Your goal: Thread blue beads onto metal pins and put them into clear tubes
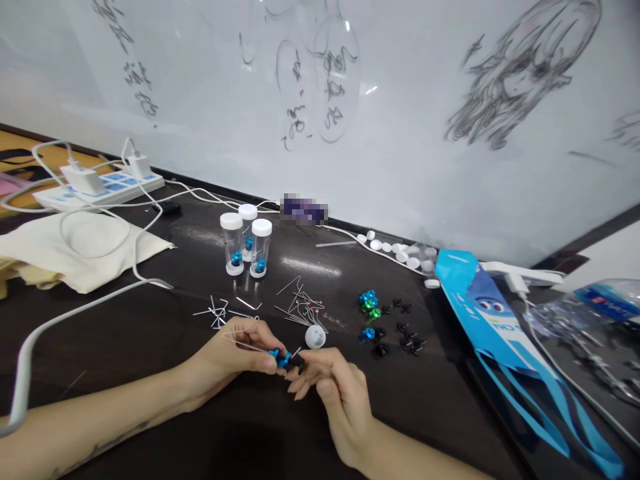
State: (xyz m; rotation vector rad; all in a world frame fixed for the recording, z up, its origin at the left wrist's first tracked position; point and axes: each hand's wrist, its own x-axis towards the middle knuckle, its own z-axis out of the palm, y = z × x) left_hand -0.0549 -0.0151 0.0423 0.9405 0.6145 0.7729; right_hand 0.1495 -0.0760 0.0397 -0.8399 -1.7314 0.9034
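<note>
My left hand is closed, pinching a small blue metal part with a black end between thumb and fingers. A thin bent wire runs out over the same hand. By the part's right end, a short silver pin or rod sticks up. My right hand reaches in from the right, thumb apart from the other fingers, its fingertips beside or touching the black end. Just beyond the hands stands an upturned white cap with tiny bits in it. Whether the right fingertips grip anything is partly hidden.
Behind lie L-shaped hex keys, bead-tipped wires, blue and green parts and black parts. Capped clear tubes stand farther back. White caps, a blue lanyard pouch, a power strip and cables border the table.
</note>
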